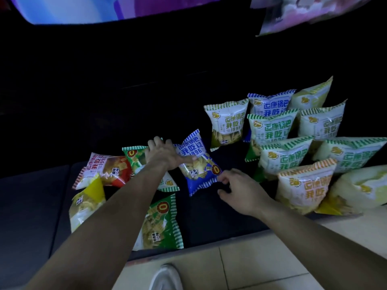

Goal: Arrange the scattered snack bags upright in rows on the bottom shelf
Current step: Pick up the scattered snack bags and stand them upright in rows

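On the shelf (209,216), upright bags (278,130) stand in rows at the right end, flat bags (159,222) lie near the left front edge, and the middle bag (199,164) sits between my left hand (165,153) and right hand (240,191).

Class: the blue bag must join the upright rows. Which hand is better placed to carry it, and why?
Right, probably. The right hand pinches a lower corner of the blue bag and is nearer the upright rows; the left hand lies on its far side.

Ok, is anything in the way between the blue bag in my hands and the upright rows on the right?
Nothing visible. Both the left hand and right hand hold the blue bag, and only bare dark shelf lies between it and the upright rows to its right.
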